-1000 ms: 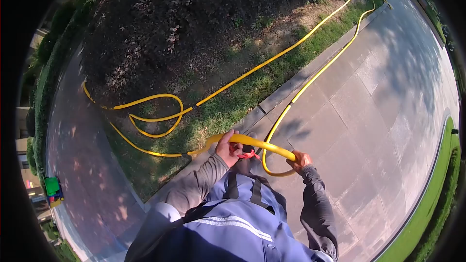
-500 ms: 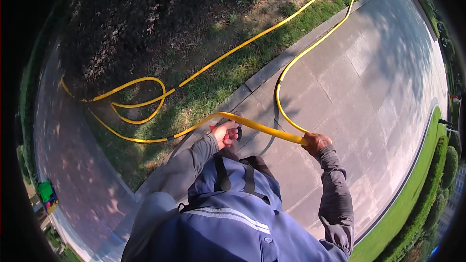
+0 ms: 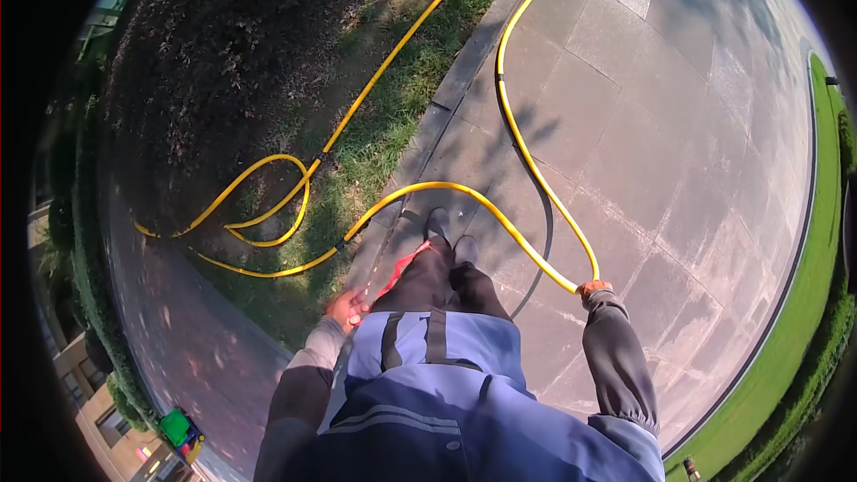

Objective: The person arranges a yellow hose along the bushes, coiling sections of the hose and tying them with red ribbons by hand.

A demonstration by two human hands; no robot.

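My right hand [image 3: 594, 288] is closed around a yellow hose [image 3: 515, 231], out to the right of my body. From that hand one length arches left past my feet toward the grass, and another runs up along the paving. My left hand [image 3: 347, 309] is low by my left hip, its fingers curled. A thin red strip [image 3: 403, 270] stretches from beside its fingers across my dark trouser leg; the exact grip is partly hidden. Dark bands mark the hose in places.
Grass [image 3: 379, 147] and dark shrubs [image 3: 205, 62] border the grey paving [image 3: 643, 178] along a stone kerb [image 3: 446, 98]. The hose makes a loop on the grass. A green bin-like object [image 3: 176, 427] stands at lower left, a hedge at far right.
My left hand has moved down and left, away from the arched hose, and the red strip now hangs stretched out. My right hand still grips the hose, slightly lower; the view has turned.
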